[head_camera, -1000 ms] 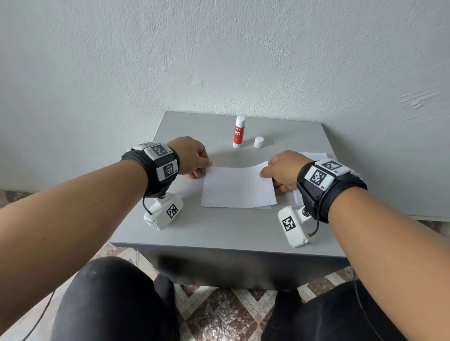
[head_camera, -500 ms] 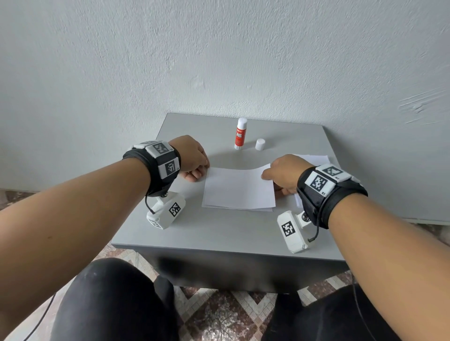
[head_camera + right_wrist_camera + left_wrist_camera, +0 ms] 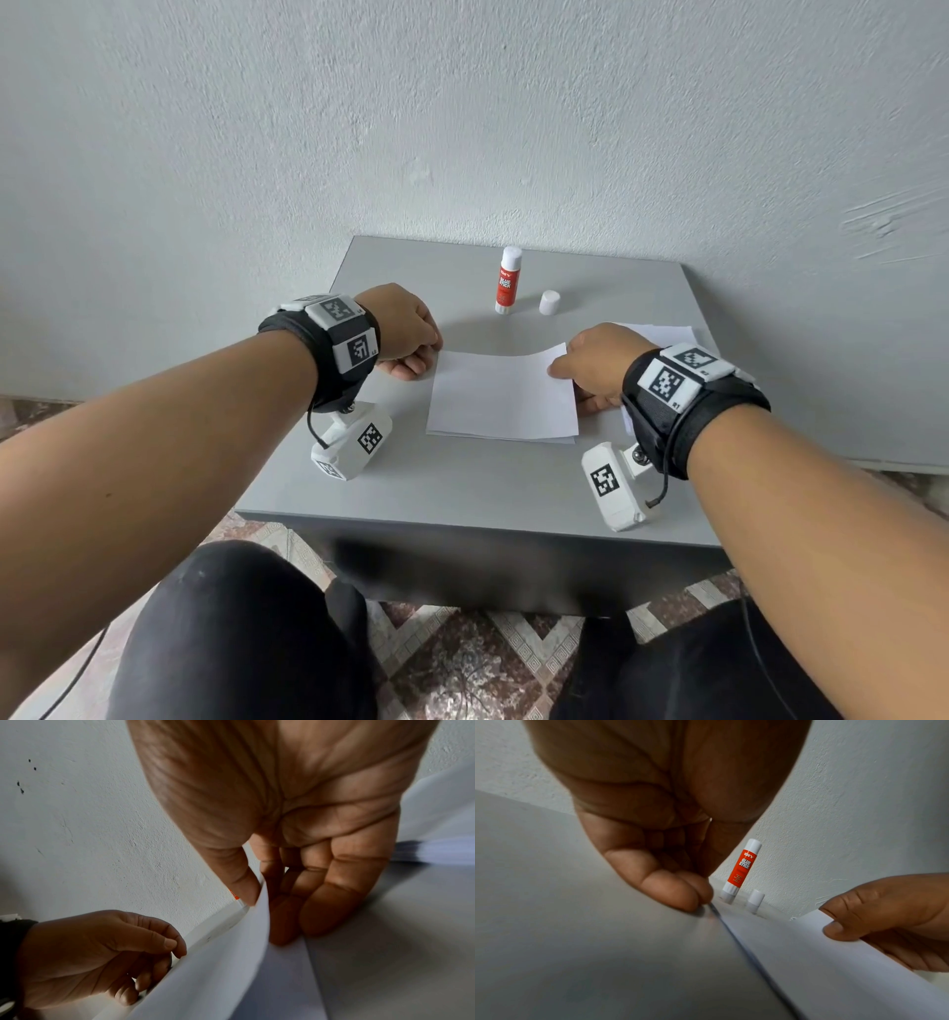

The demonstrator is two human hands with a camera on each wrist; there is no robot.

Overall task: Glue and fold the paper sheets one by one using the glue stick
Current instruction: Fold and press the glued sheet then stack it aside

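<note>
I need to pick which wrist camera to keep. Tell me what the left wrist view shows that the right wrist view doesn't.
Only the left wrist view shows the whole glue stick standing upright with its cap beside it. Only the right wrist view shows the stack of paper on the table. Both show the left hand and the right hand pinching the folded sheet.

Head view high, facing down over table (image 3: 462, 488); wrist views low, close, facing inward, sharing paper (image 3: 834, 953).
</note>
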